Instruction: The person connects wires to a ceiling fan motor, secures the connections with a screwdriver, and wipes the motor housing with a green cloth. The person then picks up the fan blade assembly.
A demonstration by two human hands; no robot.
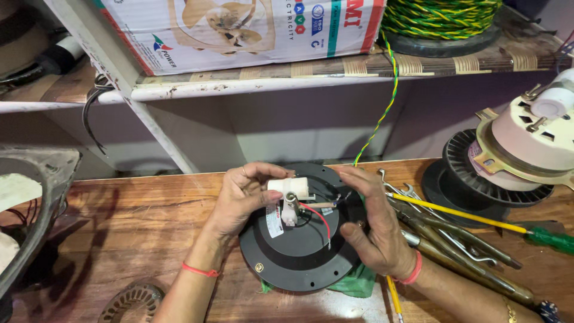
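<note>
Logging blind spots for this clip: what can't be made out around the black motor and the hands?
Head view only:
- Black round motor: left hand and right hand cover its side edges.
- Green cloth: mostly hidden beneath the motor.
- White capacitor: left fingers cover one end.
- Wire ends at red wire: too small.
- Tools: cut by lower edge.

A worn wooden worktop carries a black round motor on green cloth, spanners, a yellow-handled screwdriver and a black spool.

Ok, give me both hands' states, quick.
Left hand: fingers closed on the white part atop the black motor.
Right hand: fingers curled against the motor's edge, pinching wires; grip unclear.
</note>
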